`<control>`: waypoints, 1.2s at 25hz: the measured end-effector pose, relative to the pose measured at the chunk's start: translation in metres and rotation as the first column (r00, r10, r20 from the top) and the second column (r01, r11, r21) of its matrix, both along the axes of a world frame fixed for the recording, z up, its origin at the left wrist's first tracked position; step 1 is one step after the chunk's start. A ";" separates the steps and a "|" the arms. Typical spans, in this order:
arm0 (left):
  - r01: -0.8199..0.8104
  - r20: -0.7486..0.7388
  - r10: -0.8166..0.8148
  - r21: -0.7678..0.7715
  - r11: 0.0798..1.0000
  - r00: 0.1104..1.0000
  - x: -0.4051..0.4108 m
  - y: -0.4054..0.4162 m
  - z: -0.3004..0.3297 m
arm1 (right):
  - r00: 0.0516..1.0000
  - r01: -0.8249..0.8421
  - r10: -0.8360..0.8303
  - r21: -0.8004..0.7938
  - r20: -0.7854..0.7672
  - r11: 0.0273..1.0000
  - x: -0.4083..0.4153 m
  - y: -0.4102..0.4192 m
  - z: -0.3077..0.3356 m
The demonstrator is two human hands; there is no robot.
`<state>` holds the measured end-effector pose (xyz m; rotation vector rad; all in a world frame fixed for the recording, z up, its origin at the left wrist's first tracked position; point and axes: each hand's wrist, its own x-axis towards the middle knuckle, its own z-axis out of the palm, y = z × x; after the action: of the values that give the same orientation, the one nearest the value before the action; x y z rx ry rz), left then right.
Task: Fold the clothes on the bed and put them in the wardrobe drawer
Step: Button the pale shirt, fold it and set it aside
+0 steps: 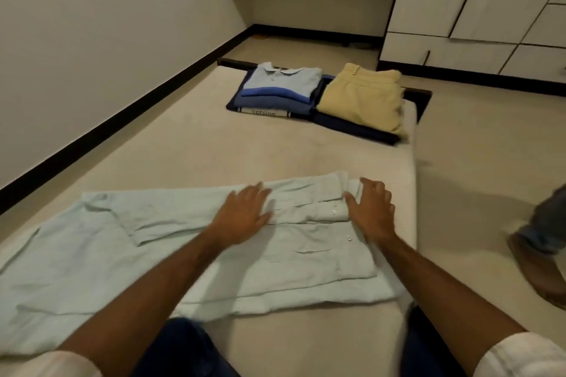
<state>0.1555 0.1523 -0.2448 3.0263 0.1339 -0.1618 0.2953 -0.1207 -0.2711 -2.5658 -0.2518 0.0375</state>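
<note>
A pale mint button shirt (171,254) lies spread across the near part of the beige mattress (214,147), partly folded with its sleeve laid over the body. My left hand (245,214) rests flat on the shirt's middle with fingers straight. My right hand (372,208) presses flat on the collar end near the mattress's right edge. At the far end sit two folded stacks: a blue polo pile (281,86) on dark garments, and tan trousers (364,98) on a navy piece. The white wardrobe (477,9) with drawers stands at the back right.
A wall with a dark skirting (107,128) runs along the bed's left side. Beige floor (477,147) lies to the right of the mattress. Another person's jeans leg and foot (542,242) stand on the floor at the right edge.
</note>
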 end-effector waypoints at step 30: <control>-0.199 0.189 0.272 -0.334 0.921 0.943 0.059 -0.154 -0.069 | 0.578 0.298 0.342 0.582 -0.741 0.757 0.002 -0.045 0.006</control>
<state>0.2145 -0.0012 -0.3135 2.6589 0.4113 0.1776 0.2970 -0.1655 -0.2646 -1.5669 0.0767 0.9754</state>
